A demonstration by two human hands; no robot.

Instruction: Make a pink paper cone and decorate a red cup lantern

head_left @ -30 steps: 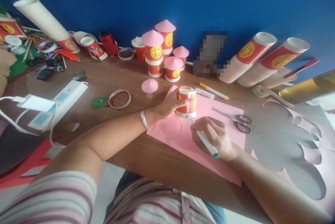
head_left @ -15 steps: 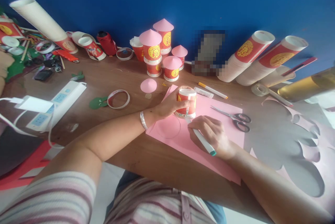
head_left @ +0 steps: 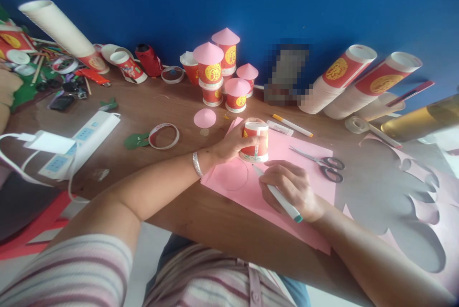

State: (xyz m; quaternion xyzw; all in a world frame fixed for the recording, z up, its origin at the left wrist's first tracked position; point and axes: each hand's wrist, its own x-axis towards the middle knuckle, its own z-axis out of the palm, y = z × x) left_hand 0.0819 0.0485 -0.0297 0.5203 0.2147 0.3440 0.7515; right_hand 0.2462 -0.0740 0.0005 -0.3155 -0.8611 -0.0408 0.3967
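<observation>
My left hand (head_left: 234, 142) is wrapped round a red paper cup (head_left: 256, 147) with white bands at top and bottom, which sits on a sheet of pink paper (head_left: 304, 192). Between the fingers of my right hand (head_left: 289, 185) is a white marker (head_left: 285, 202) with a green end. Its tip points at the paper just below the cup's near edge; whether it touches I cannot tell. A drawn circle (head_left: 233, 175) shows on the paper left of the marker tip. Black-handled scissors (head_left: 328, 166) lie partly open on the sheet's right side.
Several cup towers with pink cone roofs (head_left: 210, 58) stand by the blue wall. Leaning cup stacks (head_left: 344, 75) are at right. A power strip (head_left: 81, 142) with cables lies left, a paper ring (head_left: 164, 136) nearer. Pink offcuts (head_left: 423, 206) cover the right side.
My right hand has drawn the marker slightly down and to the right, away from the cup's base. My left hand keeps its hold on the cup.
</observation>
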